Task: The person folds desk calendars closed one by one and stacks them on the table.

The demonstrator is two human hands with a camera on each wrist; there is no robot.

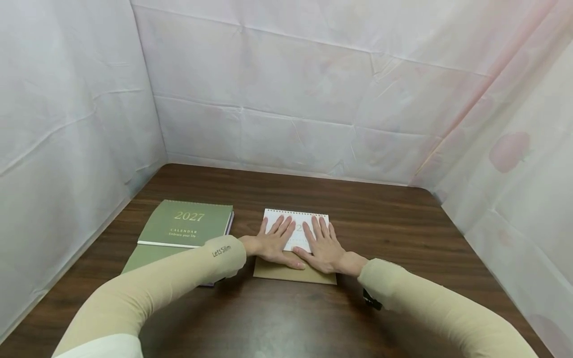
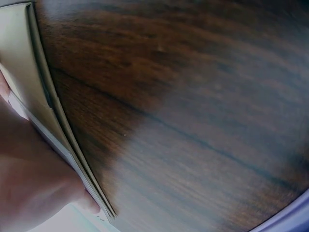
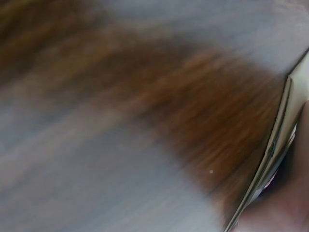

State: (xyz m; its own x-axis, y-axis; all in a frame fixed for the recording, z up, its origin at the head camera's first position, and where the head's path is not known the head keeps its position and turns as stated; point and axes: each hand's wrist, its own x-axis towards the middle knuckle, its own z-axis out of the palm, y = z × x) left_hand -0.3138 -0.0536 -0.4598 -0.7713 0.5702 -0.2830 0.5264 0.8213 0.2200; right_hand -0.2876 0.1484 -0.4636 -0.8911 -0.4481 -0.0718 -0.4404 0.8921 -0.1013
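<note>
A small desk calendar [image 1: 297, 274] lies flattened on the table, its white ring-bound page at the far side and its tan card base nearer me. My left hand [image 1: 274, 244] rests on its left half with fingers spread. On the right half lies my right hand [image 1: 326, 251], fingers also spread, thumb pointing toward the left one. The hands cover much of the page's print. In the left wrist view the tan card edge [image 2: 46, 87] shows beside the left hand [image 2: 38, 179]. The right wrist view has the opposite card edge [image 3: 275, 140] next to the right hand [image 3: 280, 208].
To the left lies a larger green calendar [image 1: 190, 219] marked 2027, partly behind the left sleeve [image 1: 174, 273]. The dark wooden table [image 1: 380, 223] is bordered by pale hanging sheets [image 1: 286, 89] at the back and both sides.
</note>
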